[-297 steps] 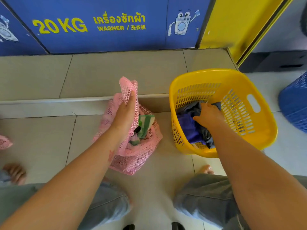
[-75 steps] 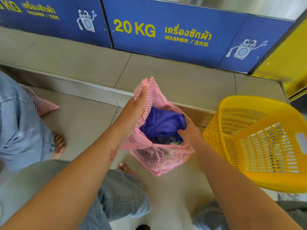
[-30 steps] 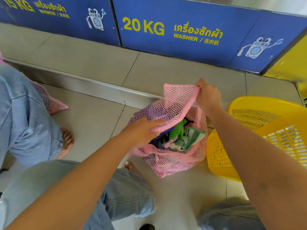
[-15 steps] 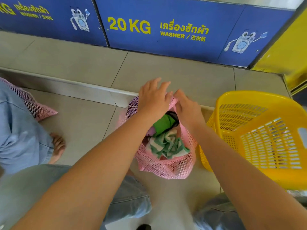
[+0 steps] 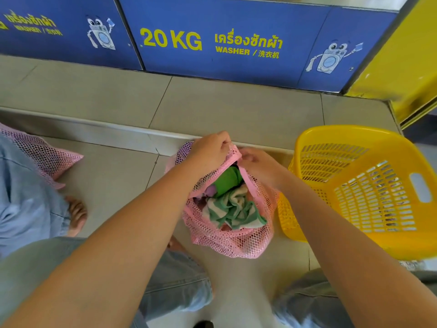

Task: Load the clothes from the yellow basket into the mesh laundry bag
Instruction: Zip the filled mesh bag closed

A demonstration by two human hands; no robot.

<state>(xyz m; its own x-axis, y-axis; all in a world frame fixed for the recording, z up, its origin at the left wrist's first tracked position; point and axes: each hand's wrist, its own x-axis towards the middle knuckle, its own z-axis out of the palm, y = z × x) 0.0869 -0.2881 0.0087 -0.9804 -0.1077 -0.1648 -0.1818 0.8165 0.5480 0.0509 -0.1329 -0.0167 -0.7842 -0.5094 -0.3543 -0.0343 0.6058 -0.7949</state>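
Observation:
The pink mesh laundry bag stands on the tiled floor, bulging with clothes; a green garment and a green-and-white striped cloth show through its open mouth. My left hand pinches the far top edge of the bag. My right hand grips the same pink rim just to the right, fingers closed on it. The yellow basket stands to the right, touching the bag, with no clothes visible inside.
Blue washer panels marked 20 KG run along the back above a raised tiled step. Another person in blue jeans, barefoot, stands at left with a second pink mesh bag. My knees are at the bottom.
My left hand's fingers, spread half a second ago, have closed on the bag's top edge. Both hands now pinch the rim close together. The earlier blue cloth is covered by the green clothes.

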